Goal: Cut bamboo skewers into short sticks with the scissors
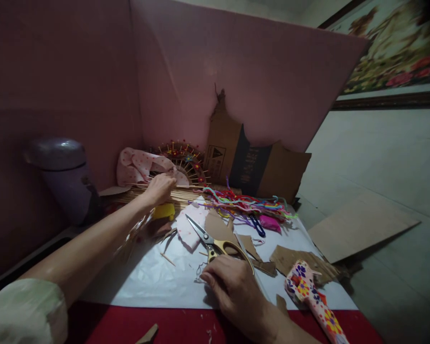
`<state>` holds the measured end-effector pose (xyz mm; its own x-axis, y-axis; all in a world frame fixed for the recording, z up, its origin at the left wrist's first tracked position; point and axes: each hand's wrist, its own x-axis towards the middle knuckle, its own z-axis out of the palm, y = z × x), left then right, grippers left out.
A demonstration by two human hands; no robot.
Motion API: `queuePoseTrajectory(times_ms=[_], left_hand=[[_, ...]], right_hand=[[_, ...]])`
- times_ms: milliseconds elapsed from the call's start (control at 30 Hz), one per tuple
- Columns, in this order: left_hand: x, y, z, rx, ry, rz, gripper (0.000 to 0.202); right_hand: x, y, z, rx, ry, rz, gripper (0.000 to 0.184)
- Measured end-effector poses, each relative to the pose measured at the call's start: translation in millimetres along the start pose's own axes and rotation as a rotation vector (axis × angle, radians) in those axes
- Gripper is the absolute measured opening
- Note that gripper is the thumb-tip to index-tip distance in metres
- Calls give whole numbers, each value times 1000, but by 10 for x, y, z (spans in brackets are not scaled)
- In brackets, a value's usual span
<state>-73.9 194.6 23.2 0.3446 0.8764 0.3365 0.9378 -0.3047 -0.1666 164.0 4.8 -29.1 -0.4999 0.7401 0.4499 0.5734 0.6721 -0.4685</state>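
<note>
The left grip [160, 188] reaches to the far left of the bench [172, 327]. Its fingers are curled down onto a bundle of thin sticks [186, 195] that lies across the far edge of the white paper sheet [154, 277]. The fingertips are hidden, so I cannot tell whether any stick is actually pinched. Just near of this grip sits a small yellow piece [164, 211]. Just beyond it lie a pink dotted cloth [138, 165] and a round woven piece [184, 160] set with beaded sticks.

The right grip [232, 286] rests palm down on the paper at the near middle, released and holding nothing. The scissors [215, 243] lie just far of its fingertips, with the gold handle loop close to the knuckles and the blades pointing far-left, slightly parted.

A flower-painted glue gun [311, 296] lies to the right of that grip, apart from it. Cardboard scraps [297, 260] lie between them and beyond. Coloured cords [247, 203] are heaped at the far right, in front of a torn cardboard box [251, 165].
</note>
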Motion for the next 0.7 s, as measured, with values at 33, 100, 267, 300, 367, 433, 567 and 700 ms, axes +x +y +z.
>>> queuePoseTrajectory(times_ms=[33, 100, 267, 300, 367, 433, 567, 700], left_hand=[[-19, -1, -18, -2, 25, -1, 31], [-67, 14, -71, -10, 81, 12, 31], [-244, 106, -230, -59, 184, 151, 28], [-293, 128, -250, -72, 191, 191, 27], [-405, 170, -269, -96, 190, 276, 23], [-526, 206, -267, -110, 169, 365, 19], [-727, 212, -244, -127, 166, 554, 15], [-834, 113, -239, -180, 158, 597, 21]], right_hand=[[0, -1, -3, -2, -3, 0, 16], [-2, 1, -4, -4, -6, 1, 16], [-11, 21, 14, -7, -3, 2, 16], [-13, 21, 18, -6, 1, 1, 16], [-17, 11, 19, 2, 22, -3, 16], [-22, -8, 12, 21, 57, -9, 18], [-37, -43, -10, 57, 144, -26, 22], [-50, -52, -20, 62, 194, -39, 23]])
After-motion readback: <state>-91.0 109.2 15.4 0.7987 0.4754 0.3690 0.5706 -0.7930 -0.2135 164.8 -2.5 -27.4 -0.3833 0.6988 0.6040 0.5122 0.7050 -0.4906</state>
